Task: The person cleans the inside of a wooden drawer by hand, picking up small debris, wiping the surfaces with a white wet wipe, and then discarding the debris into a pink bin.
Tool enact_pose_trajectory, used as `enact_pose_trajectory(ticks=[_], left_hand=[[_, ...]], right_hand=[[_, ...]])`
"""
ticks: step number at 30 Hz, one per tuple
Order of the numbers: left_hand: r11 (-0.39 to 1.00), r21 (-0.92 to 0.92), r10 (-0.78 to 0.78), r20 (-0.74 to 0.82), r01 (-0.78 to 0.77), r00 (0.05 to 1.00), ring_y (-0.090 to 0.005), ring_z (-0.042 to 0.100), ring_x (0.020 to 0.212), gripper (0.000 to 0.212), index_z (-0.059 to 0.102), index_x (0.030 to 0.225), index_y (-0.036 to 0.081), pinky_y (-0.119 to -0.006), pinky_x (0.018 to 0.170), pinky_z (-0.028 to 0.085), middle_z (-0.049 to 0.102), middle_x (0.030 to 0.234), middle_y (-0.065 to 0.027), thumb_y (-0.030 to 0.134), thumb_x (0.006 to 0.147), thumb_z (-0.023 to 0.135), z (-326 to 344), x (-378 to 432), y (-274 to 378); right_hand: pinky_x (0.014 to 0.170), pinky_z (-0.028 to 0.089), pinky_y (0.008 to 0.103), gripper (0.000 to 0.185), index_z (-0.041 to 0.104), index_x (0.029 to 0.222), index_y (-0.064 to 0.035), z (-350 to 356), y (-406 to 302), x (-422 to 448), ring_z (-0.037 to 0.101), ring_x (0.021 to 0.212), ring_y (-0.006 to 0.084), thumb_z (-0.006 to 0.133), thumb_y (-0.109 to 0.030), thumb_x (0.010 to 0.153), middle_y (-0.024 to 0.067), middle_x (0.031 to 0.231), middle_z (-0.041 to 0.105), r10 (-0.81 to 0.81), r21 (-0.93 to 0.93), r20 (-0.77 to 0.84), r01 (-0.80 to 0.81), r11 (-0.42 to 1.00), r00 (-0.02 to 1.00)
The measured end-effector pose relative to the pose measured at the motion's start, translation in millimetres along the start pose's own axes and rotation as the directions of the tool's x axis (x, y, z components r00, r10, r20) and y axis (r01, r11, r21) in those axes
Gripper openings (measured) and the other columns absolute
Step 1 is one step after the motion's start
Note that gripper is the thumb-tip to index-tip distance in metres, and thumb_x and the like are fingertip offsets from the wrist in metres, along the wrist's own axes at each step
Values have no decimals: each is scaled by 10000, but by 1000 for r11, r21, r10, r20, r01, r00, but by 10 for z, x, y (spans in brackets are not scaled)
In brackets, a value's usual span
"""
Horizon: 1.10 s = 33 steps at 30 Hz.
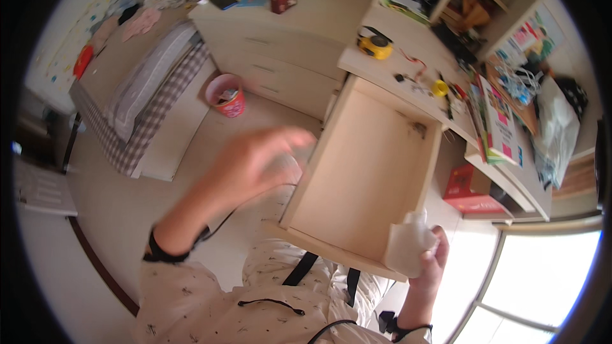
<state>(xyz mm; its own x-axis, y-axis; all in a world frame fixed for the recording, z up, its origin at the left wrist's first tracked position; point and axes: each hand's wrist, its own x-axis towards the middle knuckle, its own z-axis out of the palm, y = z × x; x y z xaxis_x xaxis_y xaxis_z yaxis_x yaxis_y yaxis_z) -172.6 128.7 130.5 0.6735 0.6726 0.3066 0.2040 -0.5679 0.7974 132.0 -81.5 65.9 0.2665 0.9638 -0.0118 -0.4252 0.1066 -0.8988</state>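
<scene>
A pulled-out wooden drawer (358, 167) lies before me, with a small dark thing in its far right corner. My left hand (258, 162) is raised beside the drawer's left wall, blurred, with its fingers curved; whether it holds the pale, see-through thing near its palm I cannot tell. At the drawer's near right corner, my right hand (435, 253) grips a crumpled white tissue or cloth (409, 243). The desk (351, 59) stands above the drawer's far end, bearing a yellow tape measure (376, 47) and a roll of yellow tape (439, 88).
A pink waste bin (227, 100) stands on the floor by a chest of drawers (287, 48). To the left is a bed with a checked cover (167, 105). Books (497, 124) and a plastic bag (557, 129) lie on the desk's right part, above a red box (468, 191).
</scene>
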Motion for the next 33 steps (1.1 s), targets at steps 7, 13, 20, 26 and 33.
enact_pose_trajectory(ticks=[7, 13, 20, 26, 33], left_hand=[[800, -593, 35, 196, 90, 980, -222, 604, 1056, 801, 409, 1373, -23, -362, 900, 487, 597, 1200, -137, 341, 778, 803, 1282, -487, 413], [379, -823, -598, 131, 423, 791, -93, 626, 788, 304, 611, 1016, -4, -273, 666, 498, 666, 869, -38, 199, 838, 751, 1498, -690, 513], [866, -321, -395, 30, 383, 918, -234, 602, 632, 226, 632, 771, -6, -339, 576, 453, 635, 734, -100, 187, 857, 710, 1443, -634, 85], [968, 242, -4, -228, 60, 974, -304, 614, 766, 253, 625, 731, -55, -384, 664, 480, 622, 940, -146, 151, 844, 717, 1606, -603, -268], [973, 142, -151, -195, 181, 969, -295, 627, 747, 233, 634, 798, -84, -371, 632, 494, 611, 956, -149, 131, 851, 705, 1584, -609, -265]], right_hand=[[827, 446, 266, 183, 555, 1016, -4, 488, -211, 235, 570, 936, 131, 650, 34, 864, 59, 989, 581, 64, -102, 597, -3, 995, 800], [800, 493, 332, 235, 581, 1083, 12, 60, -9, 857, 596, 947, 225, 637, -117, 895, 120, 1073, 587, 154, -660, 514, 274, 700, 844], [917, 488, 435, 262, 588, 1086, -20, -563, 337, 2171, 525, 1136, 366, 583, -146, 856, 178, 1137, 551, 104, -924, 230, 250, -289, 968], [912, 496, 437, 316, 596, 1135, -34, -787, 350, 2782, 554, 1124, 356, 561, -143, 841, 168, 1118, 597, 174, -689, 438, 454, -565, 882], [824, 501, 441, 265, 638, 1059, -137, -919, 262, 2987, 642, 963, 308, 633, -137, 794, 106, 969, 686, 124, -881, 395, 413, -229, 910]])
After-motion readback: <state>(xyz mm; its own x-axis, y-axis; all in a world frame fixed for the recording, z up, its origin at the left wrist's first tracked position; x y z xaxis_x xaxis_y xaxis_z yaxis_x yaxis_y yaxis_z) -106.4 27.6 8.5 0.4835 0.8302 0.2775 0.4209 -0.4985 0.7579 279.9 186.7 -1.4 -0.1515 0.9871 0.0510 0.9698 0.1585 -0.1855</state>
